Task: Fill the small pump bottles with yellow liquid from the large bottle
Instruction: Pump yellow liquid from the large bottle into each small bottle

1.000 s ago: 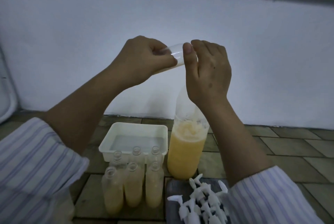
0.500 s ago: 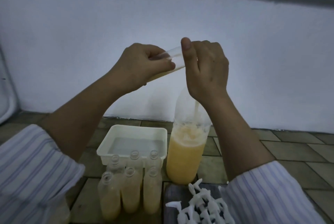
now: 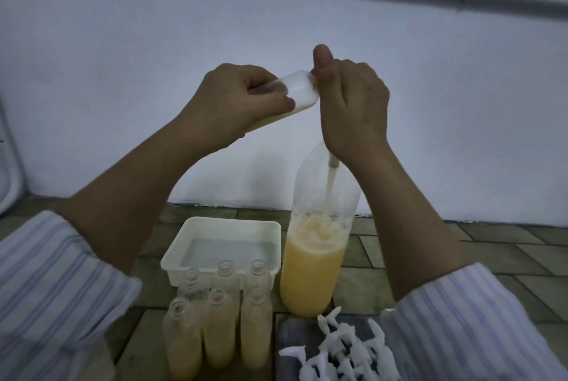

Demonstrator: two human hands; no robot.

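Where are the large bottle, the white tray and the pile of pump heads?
large bottle (image 3: 310,276), head view, on its liquid-filled lower body
white tray (image 3: 196,233), head view, on its left rim
pump heads (image 3: 344,356), head view, mid-pile

Seven small bottles (image 3: 222,327) (one held), one tub (image 3: 196,242)

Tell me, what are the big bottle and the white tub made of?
The large bottle looks like clear, thin plastic: you see the yellow liquid and the wall through it. The white tub looks like cloudy, matte plastic with a moulded rim. Both are guesses from looks.
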